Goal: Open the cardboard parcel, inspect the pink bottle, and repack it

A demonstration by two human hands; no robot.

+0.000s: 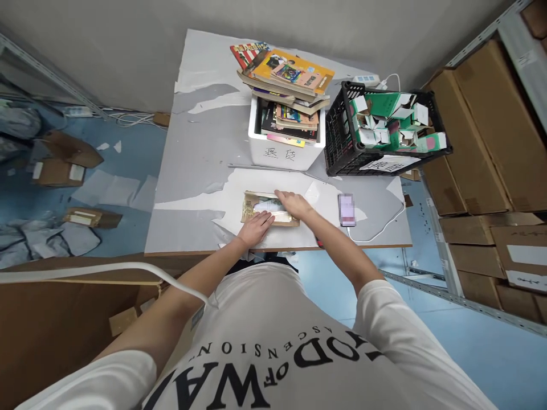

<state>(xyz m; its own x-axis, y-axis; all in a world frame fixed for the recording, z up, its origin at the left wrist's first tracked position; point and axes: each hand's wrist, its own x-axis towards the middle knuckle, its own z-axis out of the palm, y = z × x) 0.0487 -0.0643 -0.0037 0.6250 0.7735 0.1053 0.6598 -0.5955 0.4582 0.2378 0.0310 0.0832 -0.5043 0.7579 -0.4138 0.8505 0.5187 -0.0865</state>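
Observation:
A flat brown cardboard parcel (252,205) lies on a white sheet near the front edge of the grey table (192,159). Something pale, like a book or wrapped item, shows in its opened middle. My left hand (255,226) lies flat on the parcel's near side, fingers together and stretched out. My right hand (293,204) presses on the parcel's right part, fingers spread toward the left. Neither hand has closed around anything.
A white box (282,152) full of books, with more books (284,74) piled on top, stands behind the parcel. A black crate (342,154) of green-white cartons sits right of it. A phone (346,209) on a cable lies right of my hands. Cardboard boxes (482,136) fill shelves at right.

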